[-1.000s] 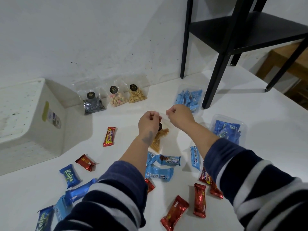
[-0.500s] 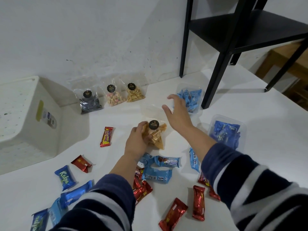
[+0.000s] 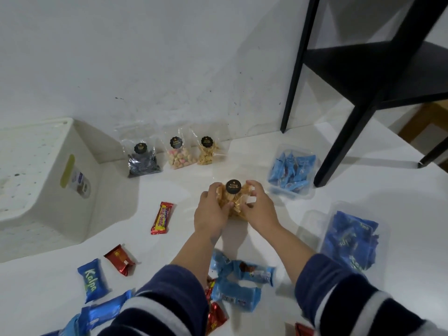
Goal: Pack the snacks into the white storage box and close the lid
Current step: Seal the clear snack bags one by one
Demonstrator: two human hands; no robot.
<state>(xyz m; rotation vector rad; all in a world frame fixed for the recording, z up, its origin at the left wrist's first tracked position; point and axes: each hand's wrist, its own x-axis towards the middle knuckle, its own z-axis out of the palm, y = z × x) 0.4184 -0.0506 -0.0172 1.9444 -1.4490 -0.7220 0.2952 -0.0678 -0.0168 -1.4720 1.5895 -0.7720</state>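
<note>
On the white table [image 3: 363, 190] by a white wall [image 3: 145, 57], both hands' fingers [image 3: 254, 187] curl round a snack bag [image 3: 232, 200].

We take this for a home room: scuffed white wall [image 3: 145, 57], black shelf unit [image 3: 363, 76], snacks spread on white floor [image 3: 400, 190].

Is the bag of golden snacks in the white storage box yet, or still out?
Out. Both hands hold the bag at the table, right of the box.
</note>
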